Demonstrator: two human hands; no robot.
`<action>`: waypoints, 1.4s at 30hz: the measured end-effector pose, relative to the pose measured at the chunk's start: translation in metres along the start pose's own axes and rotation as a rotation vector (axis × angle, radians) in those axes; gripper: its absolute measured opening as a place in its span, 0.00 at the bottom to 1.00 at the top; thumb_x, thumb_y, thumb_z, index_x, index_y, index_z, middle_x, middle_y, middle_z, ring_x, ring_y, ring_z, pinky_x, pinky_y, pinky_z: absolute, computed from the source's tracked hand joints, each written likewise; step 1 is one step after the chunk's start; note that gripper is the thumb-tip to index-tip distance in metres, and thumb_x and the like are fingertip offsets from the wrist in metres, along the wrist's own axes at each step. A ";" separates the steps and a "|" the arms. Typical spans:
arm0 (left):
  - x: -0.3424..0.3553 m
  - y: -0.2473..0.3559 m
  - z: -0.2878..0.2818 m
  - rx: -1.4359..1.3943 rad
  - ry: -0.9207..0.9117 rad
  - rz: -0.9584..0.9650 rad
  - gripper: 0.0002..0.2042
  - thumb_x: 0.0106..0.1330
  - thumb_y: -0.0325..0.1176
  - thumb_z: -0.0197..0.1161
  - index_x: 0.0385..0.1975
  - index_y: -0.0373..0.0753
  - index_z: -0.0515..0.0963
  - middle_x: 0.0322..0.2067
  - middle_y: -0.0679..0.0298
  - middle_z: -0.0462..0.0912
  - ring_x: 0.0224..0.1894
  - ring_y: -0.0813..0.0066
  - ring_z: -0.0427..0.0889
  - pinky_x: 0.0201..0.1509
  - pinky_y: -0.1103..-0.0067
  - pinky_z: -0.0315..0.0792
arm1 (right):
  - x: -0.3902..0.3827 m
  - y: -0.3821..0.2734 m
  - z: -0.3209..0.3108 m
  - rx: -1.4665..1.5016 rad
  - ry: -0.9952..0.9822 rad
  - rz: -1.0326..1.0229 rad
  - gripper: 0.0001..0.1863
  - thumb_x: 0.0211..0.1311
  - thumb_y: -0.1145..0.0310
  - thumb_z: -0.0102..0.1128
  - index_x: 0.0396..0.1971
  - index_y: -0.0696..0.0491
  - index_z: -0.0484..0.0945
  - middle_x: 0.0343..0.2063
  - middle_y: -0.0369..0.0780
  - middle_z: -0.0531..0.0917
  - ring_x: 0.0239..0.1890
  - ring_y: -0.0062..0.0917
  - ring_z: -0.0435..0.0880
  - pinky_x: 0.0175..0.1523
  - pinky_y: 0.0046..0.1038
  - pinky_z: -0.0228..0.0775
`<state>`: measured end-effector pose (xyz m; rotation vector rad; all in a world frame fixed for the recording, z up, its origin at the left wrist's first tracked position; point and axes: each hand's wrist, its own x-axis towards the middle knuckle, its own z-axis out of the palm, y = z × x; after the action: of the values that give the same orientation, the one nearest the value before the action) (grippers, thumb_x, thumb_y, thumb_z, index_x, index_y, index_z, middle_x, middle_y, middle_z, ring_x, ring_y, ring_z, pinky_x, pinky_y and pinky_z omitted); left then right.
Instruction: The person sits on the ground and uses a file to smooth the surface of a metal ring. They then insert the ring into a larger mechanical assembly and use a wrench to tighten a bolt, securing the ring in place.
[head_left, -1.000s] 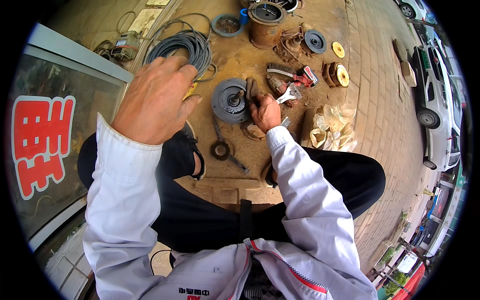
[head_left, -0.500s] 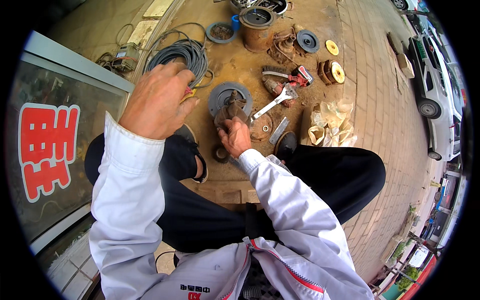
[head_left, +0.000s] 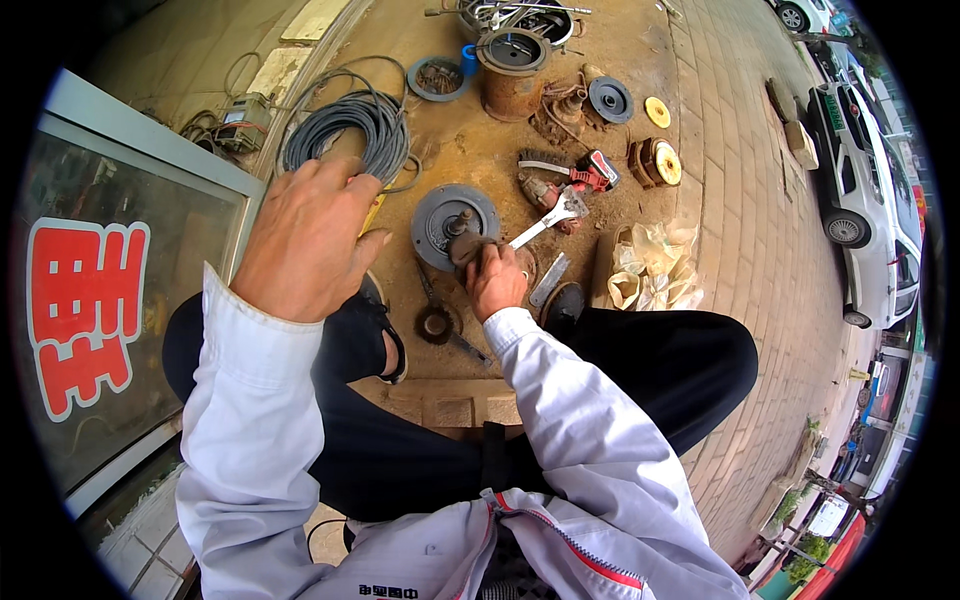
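Well to the left of the grey, round metal flange (head_left: 434, 218), the person's left hand (head_left: 310, 238) is hovering back-upward, its thumb standing apart from the bent fingers; whether it is gripping anything underneath cannot be told. Above and left of the flange, a loose coil of dark grey, sheathed cable (head_left: 388, 135) is lying. Below the flange, a dark, round, brush-like wheel (head_left: 435, 322) is resting. The flange itself is lying flat on the brown ground, a stubby metal shaft (head_left: 460, 221) standing at its centre. At the flange's lower right, the right hand (head_left: 497, 280) is holding a brown, rag-like piece (head_left: 468, 249) in a narrow grip, close against the shaft. Good practice here is probably keeping the piece backed by the fingertips, applying even pressure around the shaft and steadying the flange if it is shifting. Right of the flange, a silver metal wrench (head_left: 543, 224) is lying near the knuckles, calling for clearance.
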<state>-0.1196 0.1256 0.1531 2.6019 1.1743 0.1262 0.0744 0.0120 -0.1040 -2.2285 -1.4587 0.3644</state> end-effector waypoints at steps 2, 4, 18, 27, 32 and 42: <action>0.003 0.003 0.002 0.005 0.018 0.046 0.20 0.56 0.29 0.70 0.49 0.32 0.77 0.51 0.49 0.77 0.55 0.47 0.74 0.59 0.63 0.68 | -0.014 -0.012 0.002 0.028 -0.070 -0.042 0.13 0.56 0.66 0.63 0.38 0.55 0.77 0.36 0.50 0.77 0.36 0.50 0.80 0.41 0.48 0.74; 0.007 0.006 0.007 0.003 0.014 0.078 0.19 0.56 0.29 0.70 0.48 0.32 0.77 0.50 0.49 0.78 0.54 0.47 0.74 0.58 0.63 0.69 | -0.014 -0.017 -0.005 0.086 -0.170 -0.064 0.13 0.55 0.65 0.64 0.38 0.55 0.78 0.37 0.51 0.78 0.38 0.50 0.81 0.42 0.47 0.74; 0.052 0.027 0.085 -0.019 -0.142 0.141 0.27 0.60 0.31 0.68 0.60 0.36 0.69 0.49 0.47 0.77 0.52 0.46 0.76 0.54 0.61 0.71 | -0.017 0.003 -0.004 0.055 -0.035 -0.051 0.13 0.56 0.66 0.63 0.40 0.53 0.78 0.36 0.49 0.77 0.37 0.46 0.81 0.40 0.46 0.76; 0.060 0.030 0.105 -0.009 -0.269 -0.031 0.25 0.61 0.32 0.67 0.58 0.36 0.71 0.51 0.44 0.78 0.54 0.45 0.76 0.58 0.61 0.70 | -0.003 0.010 -0.016 0.141 -0.059 0.056 0.09 0.55 0.66 0.63 0.35 0.51 0.83 0.35 0.50 0.79 0.35 0.49 0.82 0.39 0.47 0.76; 0.050 0.014 0.118 -0.094 -0.178 0.059 0.23 0.62 0.31 0.65 0.58 0.35 0.71 0.51 0.44 0.78 0.54 0.44 0.76 0.57 0.61 0.70 | 0.029 0.023 -0.026 0.133 0.021 0.167 0.10 0.56 0.66 0.62 0.37 0.52 0.85 0.38 0.53 0.80 0.36 0.52 0.83 0.42 0.48 0.76; 0.065 0.027 0.113 -0.083 -0.138 0.082 0.14 0.65 0.33 0.62 0.46 0.32 0.80 0.41 0.47 0.83 0.44 0.45 0.81 0.47 0.62 0.74 | 0.064 0.002 -0.033 0.311 -0.157 -0.012 0.18 0.58 0.67 0.59 0.50 0.49 0.82 0.42 0.55 0.81 0.43 0.51 0.82 0.49 0.45 0.74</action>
<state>-0.0348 0.1320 0.0502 2.5413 0.9949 0.0113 0.1167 0.0621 -0.0746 -1.9780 -1.3831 0.7242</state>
